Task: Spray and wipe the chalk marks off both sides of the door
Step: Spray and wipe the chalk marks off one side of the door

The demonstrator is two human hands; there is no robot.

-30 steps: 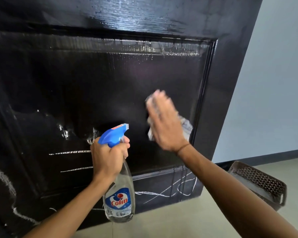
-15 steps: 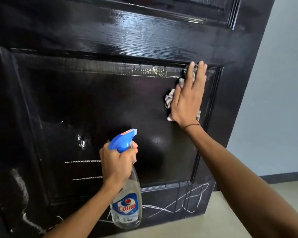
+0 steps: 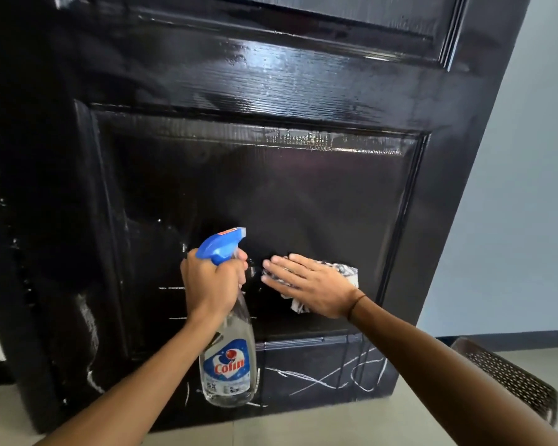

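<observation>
We drop our flat right hand (image 3: 313,286) and cloth (image 3: 343,273) from the panel's top corner down beside the bottle-gripping left hand (image 3: 213,280) (chalk lines (image 3: 319,378) below untouched).

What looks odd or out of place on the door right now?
Nothing looks damaged or spilled. White chalk scribbles remain on the black door's bottom rail, below where the right hand presses the crumpled cloth.
</observation>
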